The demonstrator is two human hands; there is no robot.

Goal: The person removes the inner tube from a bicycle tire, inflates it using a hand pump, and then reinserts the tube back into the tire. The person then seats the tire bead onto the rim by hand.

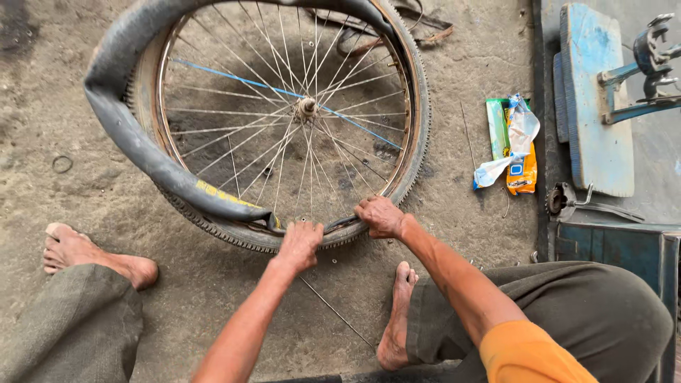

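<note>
A spoked bicycle wheel [305,110] lies flat on the dirty concrete floor, its knobbly tyre [418,120] still around the rim. A black inner tube [135,142] is pulled out and draped over the wheel's left and top. My left hand [299,245] grips the near edge of the rim and tyre, close to where the tube ends. My right hand [381,216] is closed on the tyre and rim edge just to the right of it. Both bare feet rest on the floor either side, the right foot [397,319] near a loose spoke [333,312].
Crumpled snack wrappers [514,145] lie right of the wheel. A blue wooden board [596,99] with a metal fitting [652,64] and a dark blue box [624,245] stand at the right. A small ring [62,164] lies at the left; scrap rubber [418,28] sits beyond the wheel.
</note>
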